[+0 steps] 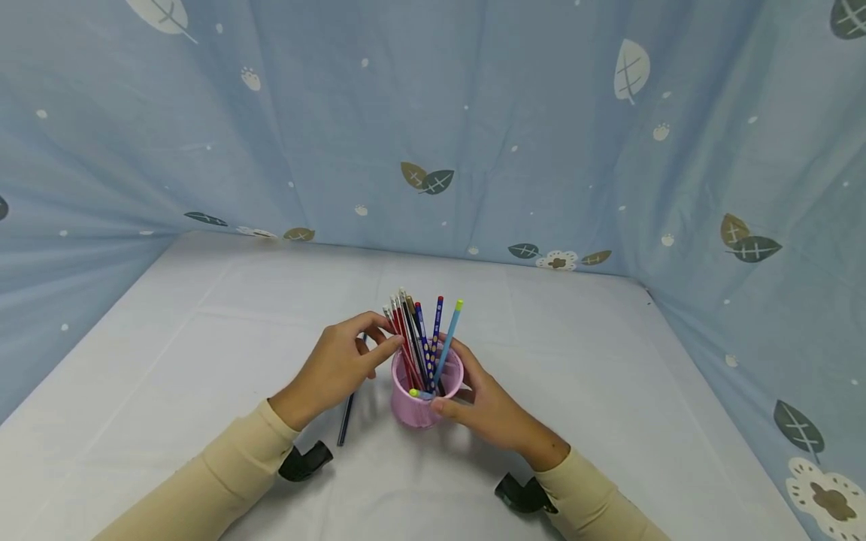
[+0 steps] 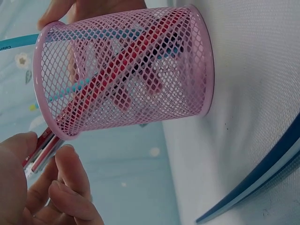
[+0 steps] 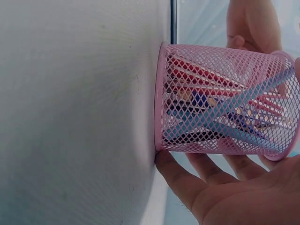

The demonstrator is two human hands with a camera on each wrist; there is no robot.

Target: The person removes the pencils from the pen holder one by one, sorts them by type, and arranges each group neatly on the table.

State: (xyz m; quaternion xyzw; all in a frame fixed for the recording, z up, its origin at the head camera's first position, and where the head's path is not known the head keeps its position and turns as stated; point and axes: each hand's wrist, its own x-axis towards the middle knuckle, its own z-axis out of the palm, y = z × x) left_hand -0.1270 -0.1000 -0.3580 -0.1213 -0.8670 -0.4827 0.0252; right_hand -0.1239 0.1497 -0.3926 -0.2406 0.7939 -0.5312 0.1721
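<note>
A pink mesh pencil cup (image 1: 414,412) stands upright on the white tabletop, holding several pencils. Among these are red pencils (image 2: 117,68), dark blue patterned pencils (image 1: 436,330) and a light blue pencil (image 1: 449,342) with a yellow-green end. My right hand (image 1: 497,409) holds the cup from its right side, fingers behind the wall and thumb at the near rim. At the cup's left rim, my left hand (image 1: 341,364) pinches the upper part of the red pencils between thumb and fingers. A dark pencil (image 1: 346,421) lies on the table below the left hand, partly hidden by it.
The white cloth-covered table (image 1: 203,323) reaches back to a blue leaf-print curtain (image 1: 352,135), which also hangs along both sides. Black wrist-worn devices (image 1: 306,461) sit at both sleeve cuffs, close over the cloth.
</note>
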